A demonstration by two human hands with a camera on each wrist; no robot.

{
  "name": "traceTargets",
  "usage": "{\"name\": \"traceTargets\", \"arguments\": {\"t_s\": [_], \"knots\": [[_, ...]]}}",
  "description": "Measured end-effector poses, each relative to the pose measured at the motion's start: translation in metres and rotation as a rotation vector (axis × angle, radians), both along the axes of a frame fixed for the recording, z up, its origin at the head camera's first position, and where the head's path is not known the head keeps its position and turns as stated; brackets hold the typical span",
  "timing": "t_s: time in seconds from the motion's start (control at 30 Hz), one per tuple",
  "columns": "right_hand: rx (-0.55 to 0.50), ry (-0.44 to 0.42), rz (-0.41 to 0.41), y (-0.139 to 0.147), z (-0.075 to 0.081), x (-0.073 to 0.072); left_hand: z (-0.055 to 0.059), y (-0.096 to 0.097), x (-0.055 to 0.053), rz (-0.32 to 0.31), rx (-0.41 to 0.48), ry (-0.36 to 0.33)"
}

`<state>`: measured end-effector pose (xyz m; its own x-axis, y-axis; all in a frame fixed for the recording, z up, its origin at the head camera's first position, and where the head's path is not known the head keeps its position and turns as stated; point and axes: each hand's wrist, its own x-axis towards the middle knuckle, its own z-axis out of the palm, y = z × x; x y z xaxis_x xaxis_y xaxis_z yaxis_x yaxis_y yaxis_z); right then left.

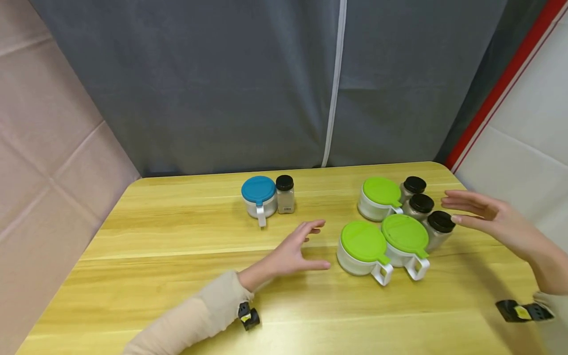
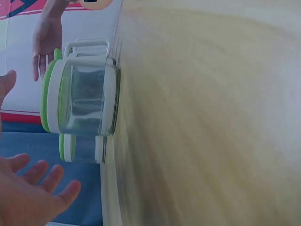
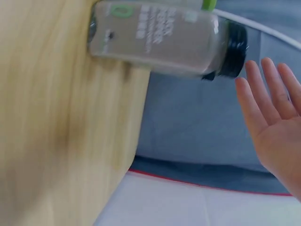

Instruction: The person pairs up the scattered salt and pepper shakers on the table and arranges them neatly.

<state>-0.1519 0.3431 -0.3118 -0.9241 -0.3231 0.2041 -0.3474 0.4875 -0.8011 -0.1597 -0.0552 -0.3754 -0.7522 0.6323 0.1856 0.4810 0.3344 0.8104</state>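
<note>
My left hand [image 1: 290, 254] is just left of the nearest green-lidded seasoning jar [image 1: 363, 241], thumb and fingers spread with nothing between them. Two more green-lidded jars, one in front [image 1: 405, 233] and one behind [image 1: 380, 191], stand close by, with white handles. In the left wrist view the jar body [image 2: 84, 96] is clear glass. My right hand [image 1: 499, 217] is held with extended fingers beside the black-capped spice bottles; its thumb overlaps the nearest cap [image 1: 441, 222]. The right wrist view shows black pepper lettering on a bottle [image 3: 155, 37].
A blue-lidded jar [image 1: 259, 192] and another black-capped bottle [image 1: 285, 195] stand together at the back middle of the wooden table [image 1: 177, 236]. A grey curtain [image 1: 222, 88] hangs behind the table. Pale fabric [image 1: 49, 148] is at left, and a white panel [image 1: 528, 128] at right.
</note>
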Motion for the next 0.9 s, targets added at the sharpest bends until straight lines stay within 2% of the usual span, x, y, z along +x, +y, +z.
{"name": "traceTargets", "arguments": {"t_s": [0.17,0.43,0.63,0.9], "knots": [[0.004,-0.03,0.005,0.012,-0.012,-0.001,-0.003,0.007,0.006,0.033,-0.011,-0.013],[-0.022,-0.128,0.045,0.027,-0.036,-0.009,-0.007,0.026,0.018,0.145,-0.022,-0.069],[-0.18,-0.2,0.167,0.034,-0.049,-0.016,-0.008,0.042,0.025,0.231,-0.013,-0.085],[-0.326,-0.32,0.34,0.041,-0.06,-0.022,-0.012,0.057,0.027,0.261,0.051,-0.136]]}}
